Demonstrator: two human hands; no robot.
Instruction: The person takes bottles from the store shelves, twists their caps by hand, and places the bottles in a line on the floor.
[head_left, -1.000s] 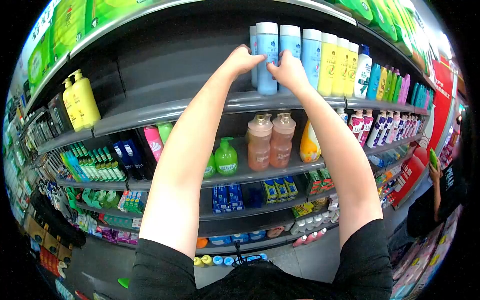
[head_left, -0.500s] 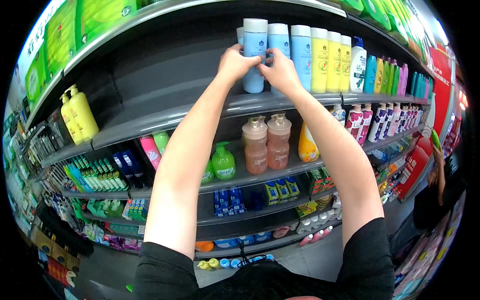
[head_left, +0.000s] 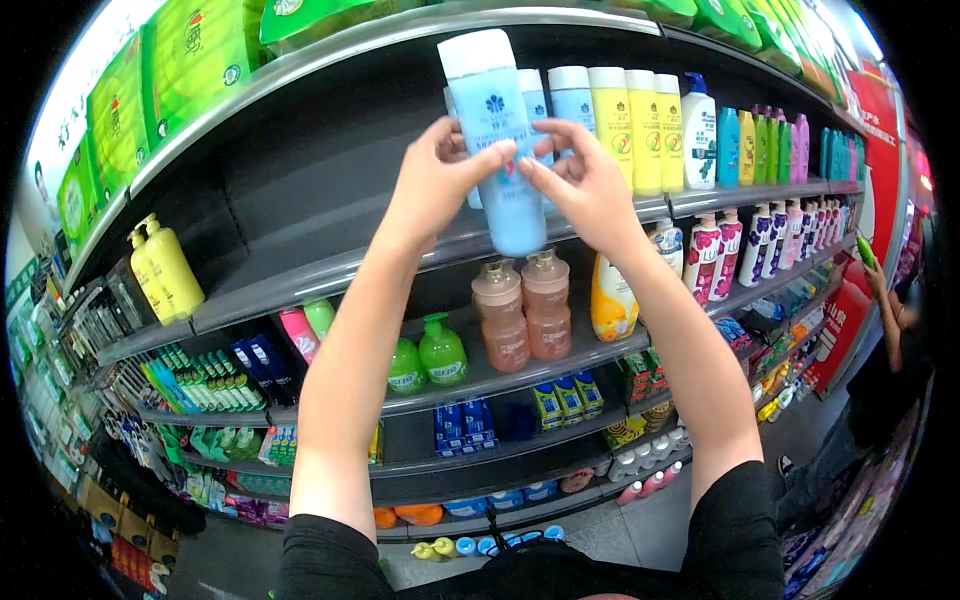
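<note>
A blue bottle with a white cap [head_left: 495, 110] is held in front of the upper shelf [head_left: 290, 255], its top tilted to the left. My left hand [head_left: 440, 175] is wrapped round its left side, thumb across the front. At its right side, my right hand [head_left: 580, 180] grips it with thumb and fingers. More blue bottles [head_left: 573, 95] stand behind, partly hidden, beside several yellow bottles [head_left: 612, 125] and a white pump bottle [head_left: 699, 135].
Two yellow pump bottles [head_left: 165, 270] stand at the shelf's left end. Two pink bottles [head_left: 548, 305], green pump bottles [head_left: 442, 350] and a yellow-orange bottle [head_left: 612, 300] are one shelf lower. Green packages [head_left: 195, 65] sit above. Another person [head_left: 880, 380] is at the right.
The blue bottle has come off the shelf, nearer to me, and now leans with its base over the shelf edge. Both hands moved with it. The view has shifted slightly.
</note>
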